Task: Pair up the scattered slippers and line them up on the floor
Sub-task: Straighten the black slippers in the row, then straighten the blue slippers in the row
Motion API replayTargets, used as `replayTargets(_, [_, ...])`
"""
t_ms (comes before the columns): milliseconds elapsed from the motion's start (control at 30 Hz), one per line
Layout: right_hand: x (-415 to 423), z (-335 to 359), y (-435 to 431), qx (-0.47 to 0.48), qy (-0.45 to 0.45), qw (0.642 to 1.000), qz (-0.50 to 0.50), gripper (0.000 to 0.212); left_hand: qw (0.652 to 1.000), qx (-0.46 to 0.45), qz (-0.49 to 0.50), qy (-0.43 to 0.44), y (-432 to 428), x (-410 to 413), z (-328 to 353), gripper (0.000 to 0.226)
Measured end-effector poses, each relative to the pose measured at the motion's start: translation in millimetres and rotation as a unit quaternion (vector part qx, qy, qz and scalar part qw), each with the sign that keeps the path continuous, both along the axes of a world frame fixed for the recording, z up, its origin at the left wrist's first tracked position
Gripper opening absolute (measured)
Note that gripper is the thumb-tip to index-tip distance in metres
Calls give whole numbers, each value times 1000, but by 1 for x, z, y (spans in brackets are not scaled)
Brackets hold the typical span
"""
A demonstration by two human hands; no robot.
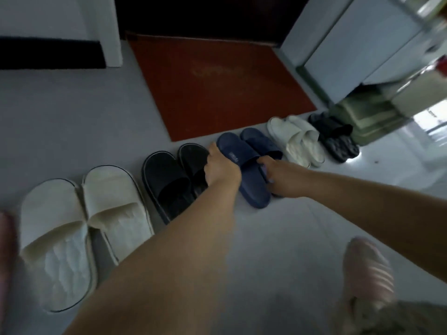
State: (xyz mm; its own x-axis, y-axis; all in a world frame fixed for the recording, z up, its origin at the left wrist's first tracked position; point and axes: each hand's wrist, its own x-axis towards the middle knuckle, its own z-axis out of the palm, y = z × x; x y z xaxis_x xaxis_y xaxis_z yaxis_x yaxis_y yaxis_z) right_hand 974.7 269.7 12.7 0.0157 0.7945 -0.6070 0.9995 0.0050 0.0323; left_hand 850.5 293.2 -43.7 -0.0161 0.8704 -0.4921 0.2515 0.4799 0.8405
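**Two hands on the navy pair**

Two bare arms reached down and forward to the middle of a row of slippers on the grey floor (72, 112). The left hand (221, 169) gripped the near navy slipper (242, 157) at its outer edge beside the strap, thumb on the rim towards the toe and fingers curled under the side. Its back hid part of the black pair (169, 182) just beside it. The right hand (274, 174) was clamped on the far navy slipper (262, 142) at the heel half, fingers curled over its inner edge, with the thumb touching the strap of the near one. Blur hid how far those fingers wrapped. The two hands were close together but not touching, with the near slipper's strap between them.

Both navy slippers lay side by side, soles down and touching along their length, toes pointing towards a red mat (217, 88). They sat third in the line. To one side of them were the black pair and, beyond it, a large cream pair (79, 221). To the other side were a smaller cream pair (298, 139) and a pair of black clogs (336, 136), near a pale cabinet (350, 44). A pink striped slipper (367, 269) showed, blurred, at the lower right.
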Motion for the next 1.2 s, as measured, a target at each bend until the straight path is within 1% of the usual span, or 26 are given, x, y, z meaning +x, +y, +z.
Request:
replayTargets(67, [18, 4, 3, 29, 14, 999, -22, 64, 999, 8, -1, -40, 5, -5, -4, 71])
replayTargets(100, [28, 2, 5, 30, 18, 999, -26, 64, 999, 14, -3, -42, 6, -9, -7, 73])
replayTargets(233, [68, -13, 25, -25, -3, 1000, 5, 53, 999, 42, -8, -12, 19, -28, -12, 70])
replayTargets(300, [95, -17, 37, -31, 3, 999, 26, 50, 998, 57, -18, 22, 26, -27, -13, 66])
replayTargets(367, [126, -22, 51, -21, 32, 998, 46, 48, 993, 63, -55, 78, 32, -19, -16, 62])
replayTargets(433, [157, -33, 69, -7, 48, 997, 60, 52, 983, 60, -107, 135, 39, 0, -21, 55])
replayTargets(500, [182, -53, 87, -6, 48, 997, 66, 61, 972, 44, -145, 178, 43, 31, -29, 50])
replayTargets(533, [193, -66, 96, -4, 57, 997, 55, 66, 966, 32, -159, 201, 44, 49, -36, 50])
replayTargets(600, [210, -96, 113, 12, 131, 991, 26, 72, 955, -5, -170, 243, 42, 85, -54, 63])
replayTargets(667, [220, -121, 133, 14, 207, 978, 4, 73, 946, -60, -145, 282, 45, 113, -70, 75])
replayTargets(700, [223, -131, 142, 3, 223, 975, 12, 74, 943, -81, -113, 303, 47, 122, -76, 73])
replayTargets(733, [228, -139, 151, -12, 229, 973, 29, 75, 938, -92, -77, 324, 51, 128, -79, 65])
replayTargets(800, [236, -150, 164, -24, 219, 973, 68, 75, 932, -100, -17, 347, 60, 137, -78, 49])
replayTargets(900, [249, -160, 171, -9, 195, 976, 100, 76, 935, -110, 22, 335, 73, 151, -76, 44])
replayTargets(1000, [257, -164, 168, 0, 205, 974, 97, 70, 928, -135, 29, 346, 84, 163, -74, 40])
replayTargets(1133, [250, -172, 170, 40, 140, 974, 175, 68, 918, -179, 32, 352, 92, 168, -70, 38])
replayTargets(1200, [248, -174, 168, 38, 131, 975, 174, 68, 908, -209, 23, 363, 96, 169, -71, 37])
